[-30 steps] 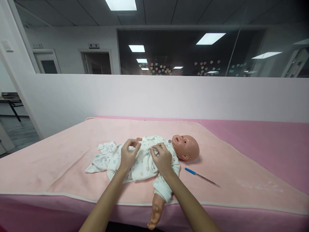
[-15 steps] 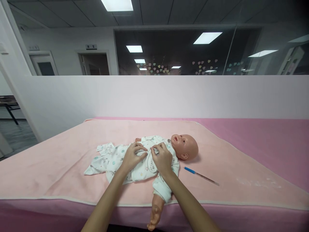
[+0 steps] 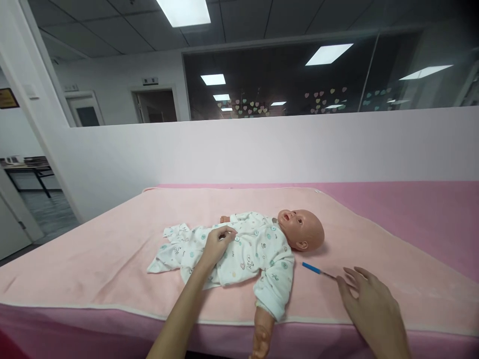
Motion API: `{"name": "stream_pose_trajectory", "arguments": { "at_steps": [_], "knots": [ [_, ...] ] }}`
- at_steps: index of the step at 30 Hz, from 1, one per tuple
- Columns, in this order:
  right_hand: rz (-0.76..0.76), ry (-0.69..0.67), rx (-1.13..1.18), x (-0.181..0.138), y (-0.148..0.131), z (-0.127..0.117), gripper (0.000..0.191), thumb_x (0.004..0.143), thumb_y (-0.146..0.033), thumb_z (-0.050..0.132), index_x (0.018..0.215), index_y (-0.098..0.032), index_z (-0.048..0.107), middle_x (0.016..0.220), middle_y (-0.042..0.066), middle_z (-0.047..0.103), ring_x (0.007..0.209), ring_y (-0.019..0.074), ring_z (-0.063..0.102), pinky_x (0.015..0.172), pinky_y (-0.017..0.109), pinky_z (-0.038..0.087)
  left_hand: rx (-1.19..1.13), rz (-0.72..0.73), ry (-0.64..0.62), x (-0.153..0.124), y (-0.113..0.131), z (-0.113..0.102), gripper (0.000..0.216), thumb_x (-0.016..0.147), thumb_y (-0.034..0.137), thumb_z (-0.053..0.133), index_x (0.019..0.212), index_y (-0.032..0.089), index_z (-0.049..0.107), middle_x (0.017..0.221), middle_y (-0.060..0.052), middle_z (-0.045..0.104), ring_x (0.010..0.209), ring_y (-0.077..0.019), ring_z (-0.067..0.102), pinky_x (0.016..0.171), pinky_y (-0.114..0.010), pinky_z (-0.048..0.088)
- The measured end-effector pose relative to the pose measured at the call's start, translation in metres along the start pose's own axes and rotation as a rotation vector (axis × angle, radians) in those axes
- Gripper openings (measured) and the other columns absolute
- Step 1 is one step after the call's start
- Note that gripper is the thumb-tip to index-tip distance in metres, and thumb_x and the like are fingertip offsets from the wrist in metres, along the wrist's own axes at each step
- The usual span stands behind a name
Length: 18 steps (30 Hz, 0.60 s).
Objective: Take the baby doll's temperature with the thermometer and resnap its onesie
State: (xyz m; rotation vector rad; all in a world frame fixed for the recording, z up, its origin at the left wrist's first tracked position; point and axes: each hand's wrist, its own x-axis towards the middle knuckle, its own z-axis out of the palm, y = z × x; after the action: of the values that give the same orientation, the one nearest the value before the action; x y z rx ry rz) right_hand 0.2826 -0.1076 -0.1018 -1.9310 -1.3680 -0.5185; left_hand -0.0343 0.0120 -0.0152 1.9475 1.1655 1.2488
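Observation:
A bald baby doll (image 3: 304,232) lies on its back with its head to the right. It wears a white printed outfit (image 3: 243,257) with round snap buttons down the front. My left hand (image 3: 217,245) rests on the outfit's front at the belly, thumb and fingers pinched together at the cloth edge. Right of the doll lies a slim pen-like stick (image 3: 311,268) with a blue end and a thin dark shaft. Over the shaft's far end is my right hand (image 3: 374,301), fingers apart and bent; the stick's tip is hidden by it.
A peach blanket (image 3: 123,239) lies over the pink table cover (image 3: 422,214). A white low wall (image 3: 299,149) with a window above stands behind the table. At the far left, a dark-legged desk (image 3: 37,172) shows through an opening.
My right hand has left the doll's chest and moved right, to the pen-like stick. My left hand stays at the outfit's front. The view has tilted and shifted slightly.

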Motion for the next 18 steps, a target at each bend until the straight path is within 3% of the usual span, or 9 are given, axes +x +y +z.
{"name": "stream_pose_trajectory", "arguments": {
  "at_steps": [3, 6, 10, 13, 16, 18],
  "knots": [
    [-0.047, -0.132, -0.001, -0.002, 0.029, 0.0, 0.035, 0.079, -0.039, 0.037, 0.082, -0.017, 0.064, 0.095, 0.012, 0.065, 0.089, 0.0302, 0.059, 0.077, 0.043, 0.045, -0.03, -0.011, 0.032, 0.001, -0.002, 0.001, 0.028, 0.076, 0.038, 0.051, 0.082, 0.015, 0.065, 0.061, 0.0, 0.054, 0.056, -0.011, 0.044, 0.052, -0.021, 0.033],
    [0.007, -0.213, 0.157, -0.001, 0.031, -0.011, 0.032, 0.077, -0.042, 0.039, 0.075, -0.022, 0.064, 0.084, 0.006, 0.068, 0.081, 0.0258, 0.062, 0.073, 0.039, 0.047, -0.036, -0.041, 0.096, 0.0, -0.003, 0.001, 0.035, 0.077, 0.044, 0.049, 0.091, 0.015, 0.064, 0.051, 0.004, 0.043, 0.048, -0.0089, 0.035, 0.046, -0.02, 0.026],
    [0.221, -0.281, 0.406, 0.011, 0.013, -0.039, 0.031, 0.07, -0.051, 0.049, 0.07, -0.025, 0.064, 0.071, 0.004, 0.067, 0.065, 0.0224, 0.061, 0.057, 0.032, 0.048, -0.056, -0.073, 0.124, -0.001, 0.0, -0.001, 0.039, 0.079, 0.049, 0.046, 0.093, 0.016, 0.062, 0.046, 0.007, 0.031, 0.043, -0.0083, 0.028, 0.045, -0.021, 0.022],
    [0.369, -0.307, 0.763, 0.028, -0.007, -0.059, 0.035, 0.067, -0.055, 0.055, 0.063, -0.021, 0.061, 0.057, 0.004, 0.059, 0.052, 0.0179, 0.055, 0.047, 0.028, 0.045, -0.024, -0.023, 0.088, -0.004, 0.005, -0.001, 0.038, 0.08, 0.05, 0.044, 0.075, 0.016, 0.06, 0.05, 0.004, 0.038, 0.049, -0.0098, 0.035, 0.049, -0.022, 0.027],
    [0.515, -0.214, 1.089, 0.049, -0.033, -0.073, 0.036, 0.068, -0.054, 0.056, 0.057, -0.019, 0.054, 0.047, -0.001, 0.046, 0.039, 0.0116, 0.041, 0.036, 0.026, 0.035, 0.152, 0.093, 0.01, -0.008, 0.011, 0.001, 0.04, 0.08, 0.048, 0.044, 0.056, 0.017, 0.049, 0.054, 0.002, 0.045, 0.056, -0.012, 0.041, 0.058, -0.024, 0.032],
    [0.476, -0.137, 1.096, 0.065, -0.054, -0.081, 0.037, 0.068, -0.05, 0.057, 0.051, -0.019, 0.046, 0.043, -0.005, 0.036, 0.036, 0.008, 0.032, 0.034, 0.023, 0.027, 0.331, 0.188, -0.027, -0.011, 0.014, 0.004, 0.037, 0.078, 0.045, 0.048, 0.054, 0.018, 0.046, 0.054, 0.002, 0.047, 0.059, -0.0138, 0.042, 0.063, -0.027, 0.032]
  ]
}}
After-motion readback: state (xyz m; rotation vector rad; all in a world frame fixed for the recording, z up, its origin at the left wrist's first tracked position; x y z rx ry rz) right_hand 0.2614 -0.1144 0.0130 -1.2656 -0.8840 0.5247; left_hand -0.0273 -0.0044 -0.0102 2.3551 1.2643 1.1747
